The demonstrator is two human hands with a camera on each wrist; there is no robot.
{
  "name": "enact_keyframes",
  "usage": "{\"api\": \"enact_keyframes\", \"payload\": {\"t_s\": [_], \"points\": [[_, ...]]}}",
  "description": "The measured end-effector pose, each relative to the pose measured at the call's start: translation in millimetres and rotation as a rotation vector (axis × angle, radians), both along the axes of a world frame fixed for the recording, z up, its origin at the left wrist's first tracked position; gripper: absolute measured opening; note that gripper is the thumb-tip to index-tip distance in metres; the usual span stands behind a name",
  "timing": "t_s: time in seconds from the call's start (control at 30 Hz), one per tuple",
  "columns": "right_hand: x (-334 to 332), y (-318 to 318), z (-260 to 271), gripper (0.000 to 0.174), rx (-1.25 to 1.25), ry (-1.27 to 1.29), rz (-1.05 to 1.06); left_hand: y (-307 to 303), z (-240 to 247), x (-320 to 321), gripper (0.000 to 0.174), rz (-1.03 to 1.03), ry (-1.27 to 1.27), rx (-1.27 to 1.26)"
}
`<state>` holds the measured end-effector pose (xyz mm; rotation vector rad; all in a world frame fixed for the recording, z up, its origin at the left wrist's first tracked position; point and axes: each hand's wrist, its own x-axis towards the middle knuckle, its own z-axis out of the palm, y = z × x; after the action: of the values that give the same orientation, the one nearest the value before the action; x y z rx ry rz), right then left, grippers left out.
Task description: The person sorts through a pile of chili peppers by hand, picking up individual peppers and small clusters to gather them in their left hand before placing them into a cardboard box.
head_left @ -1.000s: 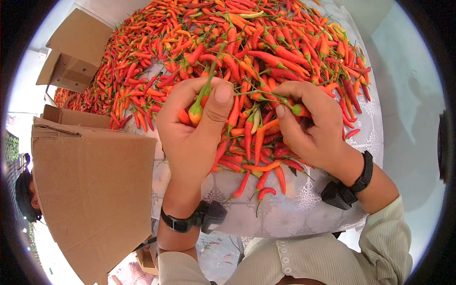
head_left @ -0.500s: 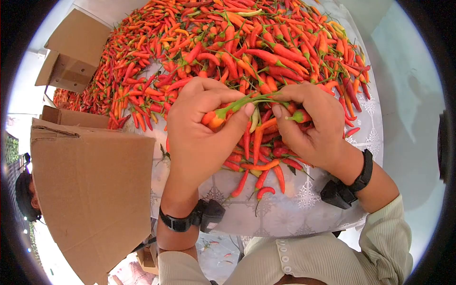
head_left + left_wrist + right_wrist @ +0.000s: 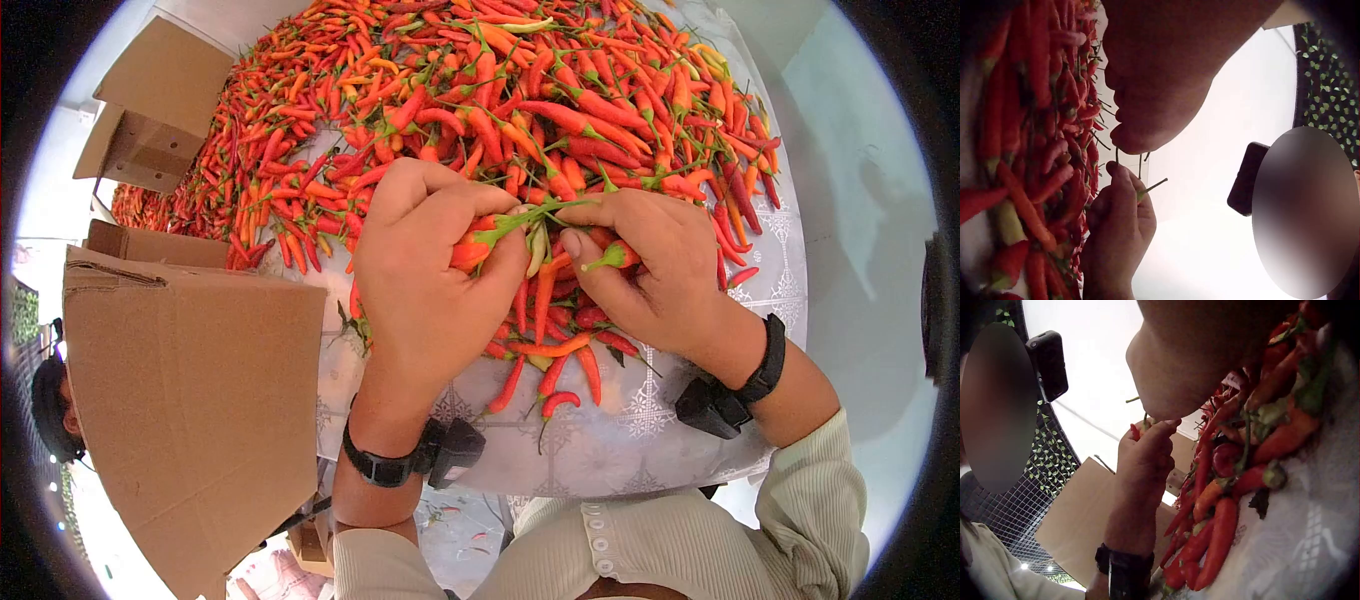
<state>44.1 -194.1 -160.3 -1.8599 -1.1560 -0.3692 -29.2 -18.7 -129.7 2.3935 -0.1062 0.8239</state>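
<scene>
Curled fingers of my left hand (image 3: 425, 270) hold orange-red chili peppers (image 3: 467, 256), their green stems (image 3: 525, 217) pointing right. Thumb and forefinger of my right hand (image 3: 660, 265) come up to the far ends of these stems. That same hand keeps another red chili pepper (image 3: 620, 255) in its curled fingers, its pale green stem sticking out leftward. Both hands nearly meet above a big heap of chilies (image 3: 600, 110). In the left wrist view, a thin stem (image 3: 1117, 156) spans the small gap between the two hands. Left-hand fingertips are partly hidden.
A large cardboard box (image 3: 200, 400) stands at the table's left side, with another open carton (image 3: 165, 90) behind it. Loose chilies (image 3: 560, 402) lie near the front edge on the patterned tablecloth (image 3: 600, 450). A pale wall (image 3: 850, 250) rises on the right.
My left hand has moved right and tipped its chilies over, so their stems, upright earlier, now point toward my right hand. The right hand has stayed nearly in place, its fingers shifting slightly.
</scene>
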Motion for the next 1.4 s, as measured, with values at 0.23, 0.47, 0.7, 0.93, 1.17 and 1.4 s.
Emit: {"api": "enact_keyframes", "payload": {"t_s": [0.23,0.47,0.7,0.93,1.17,1.4], "points": [[-4,-2,9,0.014,0.007,-0.026,0.080,-2,-1,-1,0.020,0.040,-0.026,0.027],[-5,-4,5,0.011,0.159,0.135,-0.022,18,2,0,0.015,0.107,-0.075,-0.198],[-4,-2,-1,0.016,0.193,0.325,-0.127,18,17,-7,0.017,-0.063,0.076,-0.644],[-3,0,0,0.014,0.167,0.156,-0.175,38,23,-7,0.022,0.194,0.196,-0.800],[-6,2,-2,0.012,0.111,0.253,-0.068,68,3,-1,0.029,0.325,0.228,-0.426],[-4,2,-2,0.014,0.104,0.274,-0.064,67,19,-14,0.037,0.496,0.435,-0.058]]}}
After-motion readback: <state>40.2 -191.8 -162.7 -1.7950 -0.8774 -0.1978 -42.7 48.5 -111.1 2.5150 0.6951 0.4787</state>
